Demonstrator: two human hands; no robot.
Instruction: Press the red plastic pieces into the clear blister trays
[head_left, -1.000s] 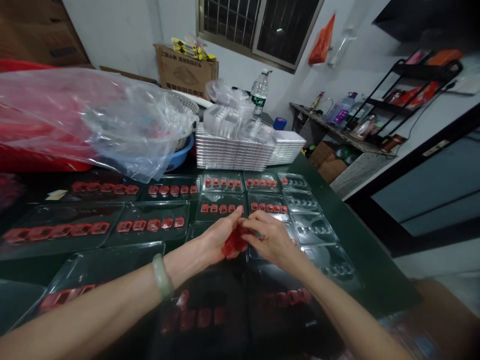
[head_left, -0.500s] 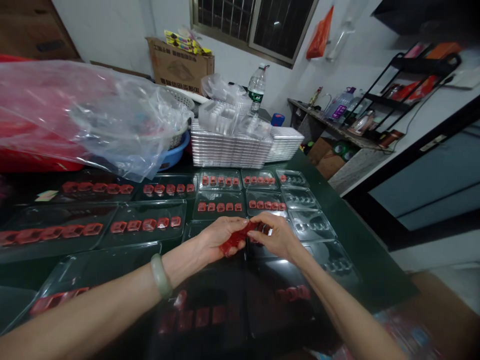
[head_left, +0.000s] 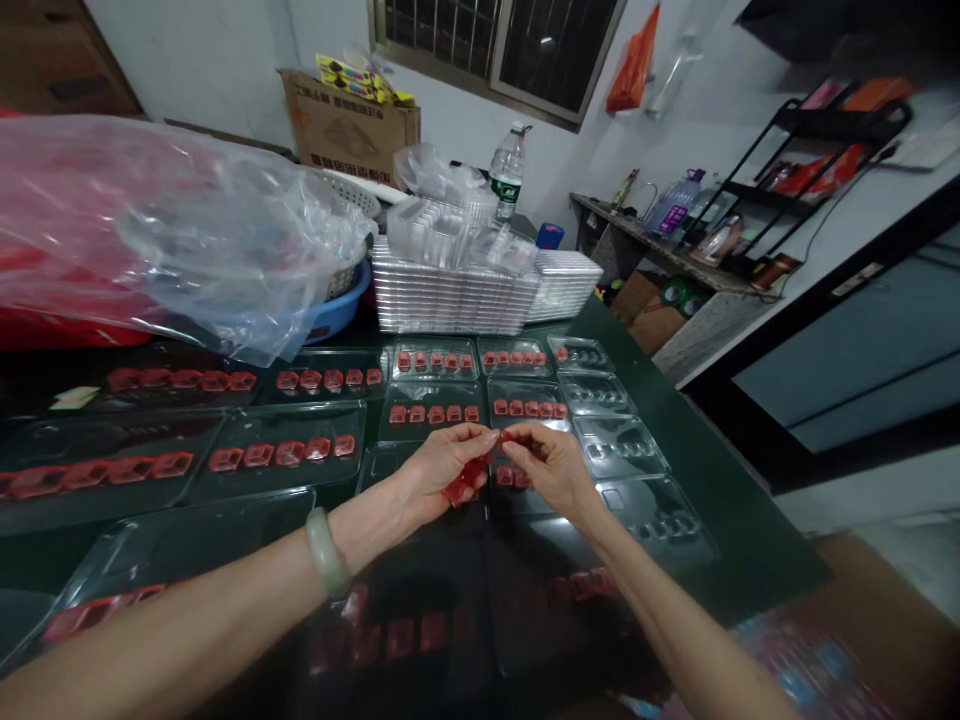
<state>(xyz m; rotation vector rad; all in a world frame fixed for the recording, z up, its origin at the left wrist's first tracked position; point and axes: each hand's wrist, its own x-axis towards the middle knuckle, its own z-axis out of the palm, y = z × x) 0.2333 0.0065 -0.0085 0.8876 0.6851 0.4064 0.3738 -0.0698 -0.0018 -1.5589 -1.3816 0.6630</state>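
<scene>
My left hand [head_left: 450,465] is closed around several small translucent red pieces [head_left: 466,482], shaped like little cups. My right hand [head_left: 547,460] meets it and pinches one red piece [head_left: 504,438] between thumb and finger; the fingers partly cover it. Below both hands lie clear plastic trays [head_left: 427,394] in rows on a dark green table. Many hold a line of red pieces [head_left: 531,409] in their hollows. At the right, one tray [head_left: 589,341] has a single red piece at its left end, and the trays [head_left: 622,432] nearer me have bare hollows.
Stacked clear trays [head_left: 450,300] stand at the table's back, with a water bottle [head_left: 508,170] behind. A large plastic bag [head_left: 225,220] and a blue basin [head_left: 341,305] occupy the back left. Beyond the right edge are a counter [head_left: 675,250] and a door [head_left: 840,360].
Both hands remain together over the trays. The right fingers have shifted slightly, and a red piece now shows between their tips. The view has moved a little.
</scene>
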